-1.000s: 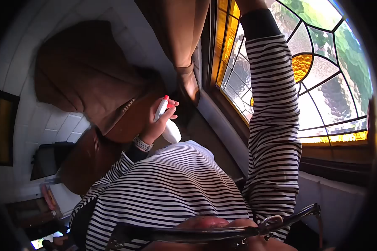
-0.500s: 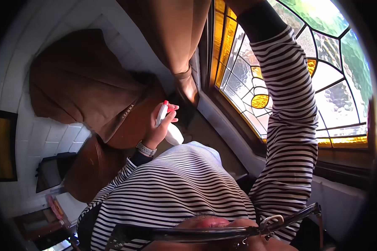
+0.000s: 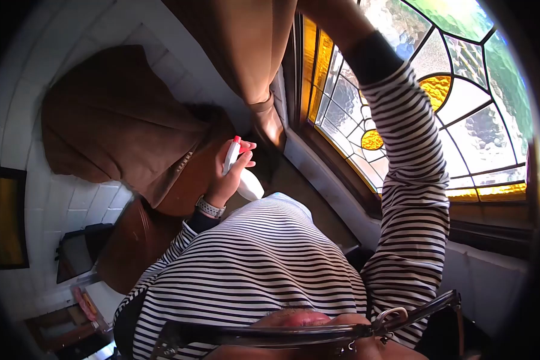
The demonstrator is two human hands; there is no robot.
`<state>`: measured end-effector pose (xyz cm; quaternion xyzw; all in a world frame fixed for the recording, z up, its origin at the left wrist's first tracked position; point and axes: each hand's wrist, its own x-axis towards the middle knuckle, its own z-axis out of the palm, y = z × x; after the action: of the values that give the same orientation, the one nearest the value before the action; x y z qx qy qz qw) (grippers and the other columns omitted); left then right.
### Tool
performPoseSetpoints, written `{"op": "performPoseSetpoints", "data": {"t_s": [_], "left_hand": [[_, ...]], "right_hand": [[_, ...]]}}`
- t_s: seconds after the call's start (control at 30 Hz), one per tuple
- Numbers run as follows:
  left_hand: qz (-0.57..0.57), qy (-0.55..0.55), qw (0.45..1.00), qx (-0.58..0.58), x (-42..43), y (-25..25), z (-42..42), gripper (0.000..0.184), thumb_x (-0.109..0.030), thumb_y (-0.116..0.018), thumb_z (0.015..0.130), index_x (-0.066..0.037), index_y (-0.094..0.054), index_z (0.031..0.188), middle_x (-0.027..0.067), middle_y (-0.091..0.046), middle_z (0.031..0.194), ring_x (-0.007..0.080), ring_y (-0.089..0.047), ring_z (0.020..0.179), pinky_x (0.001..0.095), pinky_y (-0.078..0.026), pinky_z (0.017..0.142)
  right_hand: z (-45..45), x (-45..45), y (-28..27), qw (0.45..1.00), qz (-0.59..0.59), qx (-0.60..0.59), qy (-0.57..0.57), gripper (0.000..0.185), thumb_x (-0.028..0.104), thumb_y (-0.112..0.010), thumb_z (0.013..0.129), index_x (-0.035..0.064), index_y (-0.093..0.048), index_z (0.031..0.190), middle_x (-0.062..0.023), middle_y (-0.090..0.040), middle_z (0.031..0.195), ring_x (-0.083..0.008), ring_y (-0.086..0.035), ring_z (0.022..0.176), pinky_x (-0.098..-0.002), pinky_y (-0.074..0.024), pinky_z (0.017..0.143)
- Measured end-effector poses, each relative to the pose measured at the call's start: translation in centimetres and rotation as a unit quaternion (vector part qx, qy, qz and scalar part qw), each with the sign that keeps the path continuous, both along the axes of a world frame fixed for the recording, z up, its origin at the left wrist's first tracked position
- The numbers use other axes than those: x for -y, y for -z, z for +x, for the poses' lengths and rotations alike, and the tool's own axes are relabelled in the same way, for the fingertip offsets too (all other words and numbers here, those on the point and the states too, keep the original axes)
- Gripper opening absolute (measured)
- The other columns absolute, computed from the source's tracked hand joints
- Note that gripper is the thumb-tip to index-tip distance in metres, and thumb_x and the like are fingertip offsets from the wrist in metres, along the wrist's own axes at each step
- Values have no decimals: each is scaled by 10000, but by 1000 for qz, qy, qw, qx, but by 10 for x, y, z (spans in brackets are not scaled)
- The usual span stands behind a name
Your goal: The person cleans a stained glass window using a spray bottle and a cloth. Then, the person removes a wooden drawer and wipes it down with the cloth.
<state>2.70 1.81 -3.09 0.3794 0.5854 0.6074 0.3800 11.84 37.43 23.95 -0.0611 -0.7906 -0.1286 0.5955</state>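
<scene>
My left hand (image 3: 227,174), with a watch at its wrist, is closed around a white spray bottle (image 3: 250,186). The bottle's red nozzle tip (image 3: 237,139) points up, and a finger lies by its red trigger. My right arm, in a striped sleeve, stretches up in front of the stained-glass window (image 3: 462,144). Of my right hand (image 3: 336,21) only a blurred part beyond the dark cuff shows at the top edge. Its fingers are out of frame, so whatever it holds or touches is hidden.
A tan curtain (image 3: 246,48) hangs gathered beside the window's dark frame (image 3: 342,171). To the left, a brown cloth (image 3: 114,114) drapes over a brown leather-like seat (image 3: 180,186). A dark picture frame (image 3: 25,216) is on the white brick wall (image 3: 18,120).
My right forearm and cuff have shifted a little left and down across the glass. My left hand has risen slightly, still around the spray bottle.
</scene>
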Motion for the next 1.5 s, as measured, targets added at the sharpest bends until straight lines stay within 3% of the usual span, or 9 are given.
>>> {"op": "performPoseSetpoints", "data": {"t_s": [0.17,0.23,0.47,0.63,0.83,0.9,1.0,1.13,1.5], "left_hand": [[-3,-11,1000,5,6,1,2,178,-122,-725,1096,-68,-706,1265,90,-743,1300,207,-724,1284,369,-684,904],[-3,-14,1000,12,9,3,4,168,-118,-724,1099,-66,-709,1259,93,-751,1302,200,-729,1270,358,-683,896],[-11,-24,999,22,24,11,3,173,-122,-738,1090,-61,-717,1250,88,-749,1287,192,-733,1261,362,-691,885],[-2,-36,999,19,32,14,2,188,-129,-747,1083,-62,-720,1257,81,-749,1281,194,-733,1261,364,-692,885],[-26,-31,999,9,33,10,8,181,-126,-748,1083,-58,-719,1247,73,-746,1268,194,-734,1259,358,-690,885],[-16,-23,1000,9,32,8,8,178,-121,-740,1086,-53,-715,1249,73,-745,1260,193,-736,1253,355,-689,889],[-9,-25,1000,9,30,9,8,177,-113,-726,1093,-49,-711,1257,77,-743,1267,194,-734,1256,357,-690,895],[-21,-29,999,15,30,13,5,184,-120,-729,1094,-51,-710,1263,77,-741,1275,196,-730,1268,365,-689,898],[-34,-10,999,27,18,13,8,195,-157,-742,1089,-60,-725,1258,106,-753,1278,206,-730,1258,394,-693,891]], "right_hand": [[31,42,124,960,-170,192,110,517,30,-605,949,-31,-654,1460,-227,-697,1380,-440,-680,1282,-506,-593,1024],[31,46,191,985,-140,96,20,419,41,-636,904,-22,-720,1310,-253,-647,1476,-470,-587,1422,-509,-482,1203],[54,75,365,948,-262,175,-31,614,13,-538,1007,-44,-501,1618,-262,-565,1597,-450,-500,1538,-528,-363,1318],[53,76,341,963,-231,141,2,698,-10,-535,984,-62,-433,1673,-272,-425,1729,-479,-404,1609,-557,-350,1317],[44,51,87,992,-76,-104,4,532,127,-611,1036,-24,-580,1546,-332,-457,1670,-530,-442,1543,-537,-427,1252],[42,47,38,948,-294,-85,-86,539,93,-611,1026,-24,-581,1551,-326,-441,1696,-548,-397,1575,-548,-419,1274],[26,5,61,989,25,-12,146,486,55,-602,1030,-36,-612,1508,-331,-448,1692,-562,-404,1575,-569,-460,1243],[31,24,159,979,-173,-101,-44,479,-10,-613,970,-109,-621,1438,-295,-525,1641,-523,-346,1642,-558,-445,1266],[40,66,391,951,-304,23,54,636,44,-614,1007,-102,-471,1609,-412,-451,1640,-551,-434,1564,-551,-414,1294]]}}
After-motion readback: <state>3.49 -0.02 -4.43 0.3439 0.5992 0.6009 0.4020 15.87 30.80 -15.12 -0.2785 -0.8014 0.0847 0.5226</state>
